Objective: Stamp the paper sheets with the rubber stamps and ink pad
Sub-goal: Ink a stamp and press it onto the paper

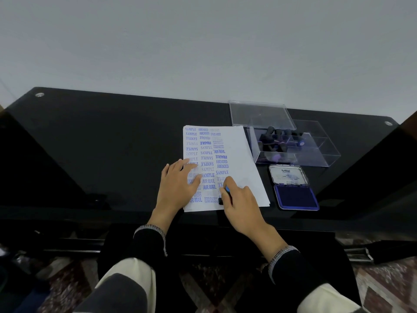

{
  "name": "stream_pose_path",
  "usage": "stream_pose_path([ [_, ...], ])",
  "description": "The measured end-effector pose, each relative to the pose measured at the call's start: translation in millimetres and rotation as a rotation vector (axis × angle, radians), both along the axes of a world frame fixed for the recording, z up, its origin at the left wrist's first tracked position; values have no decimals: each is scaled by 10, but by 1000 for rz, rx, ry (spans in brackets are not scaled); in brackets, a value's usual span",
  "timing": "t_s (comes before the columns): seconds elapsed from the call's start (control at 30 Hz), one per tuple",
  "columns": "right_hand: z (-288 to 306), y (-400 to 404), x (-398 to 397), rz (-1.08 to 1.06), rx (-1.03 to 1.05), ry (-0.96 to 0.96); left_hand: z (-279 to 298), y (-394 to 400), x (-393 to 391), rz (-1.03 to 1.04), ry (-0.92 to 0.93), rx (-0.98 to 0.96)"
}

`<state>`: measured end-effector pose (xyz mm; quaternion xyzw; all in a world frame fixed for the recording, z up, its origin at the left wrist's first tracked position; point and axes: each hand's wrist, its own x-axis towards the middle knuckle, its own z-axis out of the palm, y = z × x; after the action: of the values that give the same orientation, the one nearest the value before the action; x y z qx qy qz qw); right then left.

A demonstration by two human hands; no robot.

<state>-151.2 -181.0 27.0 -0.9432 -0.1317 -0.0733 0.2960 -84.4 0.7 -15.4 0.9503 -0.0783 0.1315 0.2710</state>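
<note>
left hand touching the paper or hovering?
Touching. Head view shows the left hand lying flat on the top paper sheet, fingers spread over the stamped words, no gap visible.

I seem to be at an office-style desk in a plain room. Under my hands (178, 186) lies a glossy black glass table (101, 143) with metal fittings at its far corners, pushed against a bare pale wall (203, 41). Below my knees the floor (67, 285) is patterned marble-like tile, which could equally suit a home study.
</note>
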Motion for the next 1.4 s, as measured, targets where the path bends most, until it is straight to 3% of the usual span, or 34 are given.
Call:
stream_pose_path([
  [0.2, 15, 36, -156, -9, 0, -67, -5, 0, 10, -5, 4, 3],
  [0.33, 29, -20, -47, -19, 77, 46, 4, 3, 10, -3, -20, 0],
  [0.53, 22, -347, 175, -529, 866, 23, 10, 17, 15, -5, -32, 5],
  [0.6, 46, -466, 212, -600, 1009, 42, 5, 19, 21, -3, -40, 10],
  [1.4, -5, -458, 152, -568, 913, 28, 44, 26, 36, -31, -52, -132],
])
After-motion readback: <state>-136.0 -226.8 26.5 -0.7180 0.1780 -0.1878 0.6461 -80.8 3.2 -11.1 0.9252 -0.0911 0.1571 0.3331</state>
